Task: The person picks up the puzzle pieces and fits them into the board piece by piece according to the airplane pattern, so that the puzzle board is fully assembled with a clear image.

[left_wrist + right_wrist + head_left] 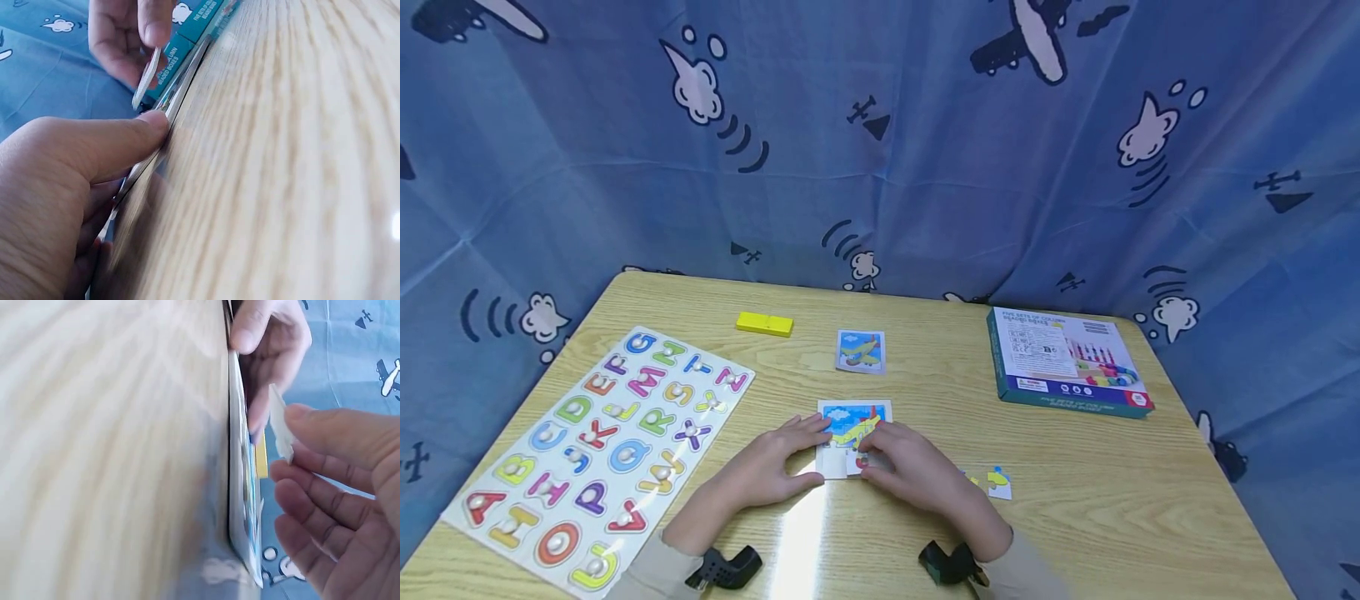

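Observation:
A small jigsaw board (834, 463) with a yellow plane picture lies on the table between both hands. My left hand (775, 460) rests at its left side, fingers straight over the picture and thumb against the near left corner. Between thumb and fingers my right hand (910, 468) pinches a thin jigsaw piece (281, 425), tilted and raised just above the board's near right part. In the left wrist view the same piece (147, 78) is seen edge-on. Loose jigsaw pieces (999, 483) lie right of the right forearm, one partly hidden by it.
A picture card (861, 352) with the same plane lies behind the board. A white alphabet board (602, 450) with knobbed letters covers the table's left side. There is a yellow block (764, 324) at the back left and a flat box (1070, 362) at the back right.

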The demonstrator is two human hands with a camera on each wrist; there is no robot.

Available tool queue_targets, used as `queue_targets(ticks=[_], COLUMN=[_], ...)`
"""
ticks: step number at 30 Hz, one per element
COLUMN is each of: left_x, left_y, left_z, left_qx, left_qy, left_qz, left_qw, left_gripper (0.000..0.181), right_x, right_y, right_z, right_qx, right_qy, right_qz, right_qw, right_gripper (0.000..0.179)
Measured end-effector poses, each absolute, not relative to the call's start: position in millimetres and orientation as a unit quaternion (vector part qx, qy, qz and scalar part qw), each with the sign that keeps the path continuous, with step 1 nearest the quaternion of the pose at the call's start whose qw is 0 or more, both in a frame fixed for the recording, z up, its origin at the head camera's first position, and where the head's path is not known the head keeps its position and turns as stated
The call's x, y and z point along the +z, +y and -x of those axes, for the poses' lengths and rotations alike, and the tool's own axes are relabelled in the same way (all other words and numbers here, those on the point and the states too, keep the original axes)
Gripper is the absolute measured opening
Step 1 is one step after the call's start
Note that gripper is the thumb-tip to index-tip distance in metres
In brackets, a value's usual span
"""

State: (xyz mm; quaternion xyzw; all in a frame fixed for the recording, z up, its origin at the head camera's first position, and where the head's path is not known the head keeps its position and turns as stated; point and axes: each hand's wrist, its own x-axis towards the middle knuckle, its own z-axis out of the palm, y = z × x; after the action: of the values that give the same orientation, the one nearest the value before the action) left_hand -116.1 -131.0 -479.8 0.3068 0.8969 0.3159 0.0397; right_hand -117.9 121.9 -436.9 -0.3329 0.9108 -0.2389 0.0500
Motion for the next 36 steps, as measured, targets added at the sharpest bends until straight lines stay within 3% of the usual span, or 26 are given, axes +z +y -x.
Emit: queue_targets(ticks=[12, 36], left_x=[-481, -480], left_y=[-131, -130], left_z=[117, 117], left_qx=[0.32, 0.317], left_qy=[0.896, 0.899], left_qz=[-0.307, -0.297], left_qw=[0.039, 0.047], left_gripper=[0.059, 0.059], right_x=[-446, -451], right_y=[96, 90], right_z=[129, 128], right_qx=[-0.215, -0.168], right_qy=[0.905, 0.91], right_qz=[0.365, 0.38], right_qw=[0.047, 0.009], right_gripper=[0.022, 0.021])
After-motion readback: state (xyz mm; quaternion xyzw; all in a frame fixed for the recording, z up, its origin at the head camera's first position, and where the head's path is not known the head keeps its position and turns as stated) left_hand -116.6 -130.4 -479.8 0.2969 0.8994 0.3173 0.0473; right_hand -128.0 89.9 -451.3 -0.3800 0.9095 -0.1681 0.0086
